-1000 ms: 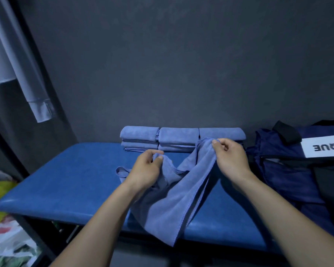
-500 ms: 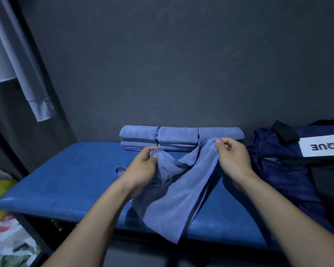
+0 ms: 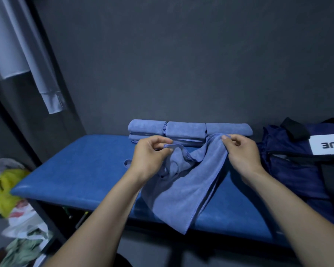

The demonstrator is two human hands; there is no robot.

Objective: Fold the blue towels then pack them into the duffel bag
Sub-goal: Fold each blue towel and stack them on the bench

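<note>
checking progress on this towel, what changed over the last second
Little: the left hand shifted its pinch along the loose towel's top edge; the right hand kept its corner. The towel still hangs unfolded over the bench. Folded towels and duffel bag stayed put.

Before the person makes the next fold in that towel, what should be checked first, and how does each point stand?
1. Left hand grips a towel edge: ok.
2. Right hand pinches a corner: ok.
3. Loose towel spread flat: not ok, it sags bunched and hangs over the bench front.
4. Edges lined up: cannot tell.
5. Folded towels out of the way at the wall: ok.
6. Duffel bag open for packing: cannot tell.
</note>
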